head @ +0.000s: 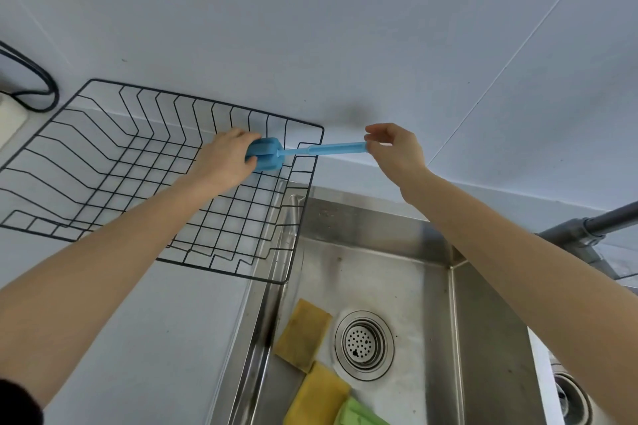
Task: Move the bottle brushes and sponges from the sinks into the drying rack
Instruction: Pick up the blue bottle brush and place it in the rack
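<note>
Blue sponge-headed plastic bottle brush (303,152) held over the black wire drying rack (103,162), both hands on it.
My left hand (224,162) wraps its foam head inside the rack's right end; my right hand (393,148) pinches the handle tip, other fingers loose; two yellow sponges (303,335) lie in the steel sink (431,304).

Bottle brush (303,151): blue, sponge head with straight plastic handle, held roughly level above the right rim of the drying rack (103,162), head over the rack interior. Drying rack: black wire, on the bench, its right edge overhanging the sink (379,272). Sponges (303,333): two yellow and one green, flat on the sink floor along the left wall, beside the drain
</note>
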The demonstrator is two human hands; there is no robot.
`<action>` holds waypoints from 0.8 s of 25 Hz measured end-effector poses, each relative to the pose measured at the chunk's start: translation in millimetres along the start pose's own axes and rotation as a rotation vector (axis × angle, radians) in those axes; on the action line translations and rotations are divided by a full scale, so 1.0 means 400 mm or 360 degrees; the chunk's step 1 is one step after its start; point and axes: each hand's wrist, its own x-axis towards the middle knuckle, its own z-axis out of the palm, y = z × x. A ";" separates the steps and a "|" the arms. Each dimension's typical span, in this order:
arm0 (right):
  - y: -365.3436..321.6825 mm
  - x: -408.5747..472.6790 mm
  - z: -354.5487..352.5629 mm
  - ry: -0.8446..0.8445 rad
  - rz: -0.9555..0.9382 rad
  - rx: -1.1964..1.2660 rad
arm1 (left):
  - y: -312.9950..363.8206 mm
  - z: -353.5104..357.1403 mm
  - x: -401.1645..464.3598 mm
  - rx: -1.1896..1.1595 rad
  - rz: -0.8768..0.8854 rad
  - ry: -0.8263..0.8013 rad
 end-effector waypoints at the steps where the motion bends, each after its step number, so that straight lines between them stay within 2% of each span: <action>1: -0.004 -0.002 -0.004 -0.0011 -0.0008 -0.0021 | 0.003 -0.006 -0.003 0.0017 0.0003 -0.0022; 7: -0.027 -0.052 -0.045 -0.0094 -0.0100 -0.0175 | 0.044 -0.068 -0.044 0.0047 0.0033 -0.0055; 13: -0.040 -0.145 -0.114 -0.0138 -0.0188 -0.0359 | 0.128 -0.159 -0.119 0.0053 0.0193 0.0003; 20: 0.028 -0.276 -0.200 -0.0235 -0.0233 -0.0558 | 0.250 -0.185 -0.249 0.0012 0.0366 0.0032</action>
